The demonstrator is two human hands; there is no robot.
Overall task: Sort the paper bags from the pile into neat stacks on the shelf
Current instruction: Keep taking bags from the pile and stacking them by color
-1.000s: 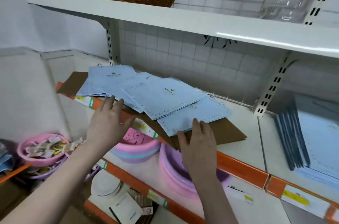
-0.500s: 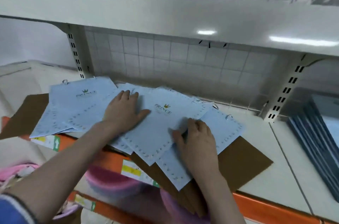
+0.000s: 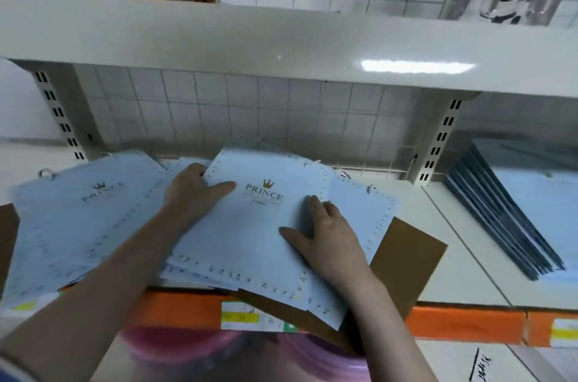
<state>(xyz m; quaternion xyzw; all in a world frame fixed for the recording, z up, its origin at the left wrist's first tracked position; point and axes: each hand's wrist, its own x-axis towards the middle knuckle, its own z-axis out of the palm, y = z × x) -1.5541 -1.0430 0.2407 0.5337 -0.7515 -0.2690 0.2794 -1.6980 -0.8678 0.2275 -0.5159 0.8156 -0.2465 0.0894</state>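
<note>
Both hands on top PRINCE bag (image 3: 250, 225) w/ left hand (image 3: 190, 193) gripping edge, right hand (image 3: 328, 240) flat.

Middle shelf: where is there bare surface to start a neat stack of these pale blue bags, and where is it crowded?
Bare white shelf lies between the brown cardboard and the dark-edged stack at right. A thin strip runs behind the bags along the wire grid. The left and centre are crowded: fanned pale blue bags, with the left hand and right hand on the top bag.
</note>
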